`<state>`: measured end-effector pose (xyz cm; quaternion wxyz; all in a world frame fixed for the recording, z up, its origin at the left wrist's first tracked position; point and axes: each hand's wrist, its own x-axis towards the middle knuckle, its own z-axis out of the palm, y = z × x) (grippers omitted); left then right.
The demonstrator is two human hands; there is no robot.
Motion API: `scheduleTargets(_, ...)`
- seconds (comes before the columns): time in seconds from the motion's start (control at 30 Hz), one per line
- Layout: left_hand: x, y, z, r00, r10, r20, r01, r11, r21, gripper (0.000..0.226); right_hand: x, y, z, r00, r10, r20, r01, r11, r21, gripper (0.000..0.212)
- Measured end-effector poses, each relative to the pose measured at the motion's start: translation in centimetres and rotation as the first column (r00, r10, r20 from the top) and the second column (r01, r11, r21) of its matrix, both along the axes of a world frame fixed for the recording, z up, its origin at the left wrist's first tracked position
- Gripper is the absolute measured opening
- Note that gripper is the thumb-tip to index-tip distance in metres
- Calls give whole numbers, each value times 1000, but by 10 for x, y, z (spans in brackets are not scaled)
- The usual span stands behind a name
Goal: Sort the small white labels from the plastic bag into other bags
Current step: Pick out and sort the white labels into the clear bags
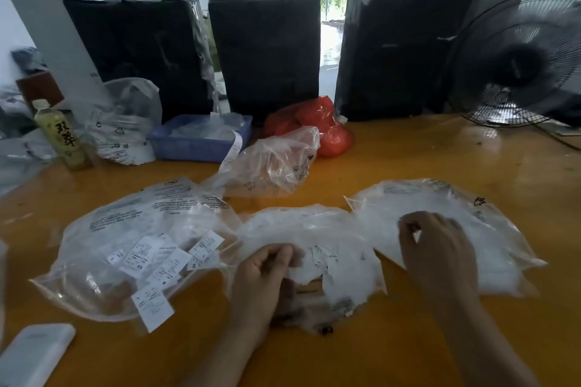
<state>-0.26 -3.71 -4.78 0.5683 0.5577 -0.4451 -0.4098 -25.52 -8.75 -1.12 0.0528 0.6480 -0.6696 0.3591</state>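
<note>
Labels [327,264] lying in middle bag [314,229] at lower centre; left hand [264,276] pinching that bag's plastic, right hand [437,248] pinching something small over right bag [490,229].

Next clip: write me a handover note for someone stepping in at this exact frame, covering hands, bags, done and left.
Left hand grips the edge of the middle bag, which holds a heap of white labels.
Right hand hovers over the right bag, fingers pinched; any label in them is too blurred to tell.
Left bag already holds several labels.
Left: the heap in the middle bag.
</note>
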Motion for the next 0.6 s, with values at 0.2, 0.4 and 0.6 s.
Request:
scheduleTargets(0.2, 3, 2, 6, 967, -33, -252, 43, 998, 36, 14, -38, -14, 6, 926, -245, -286, 330, 895, 300, 30)
scheduleTargets(0.4, 17, 2, 7, 890, -35, -455, 51, 998, 22, 19, -14, -6, 6, 979, -147, -143, 175, 963, 207, 30)
scheduleTargets(0.6, 18, -6, 8, 715, -34, -698, 77, 997, 30, 23, 58, 21, -4, 829, 559, -4, -542, 806, 239, 18)
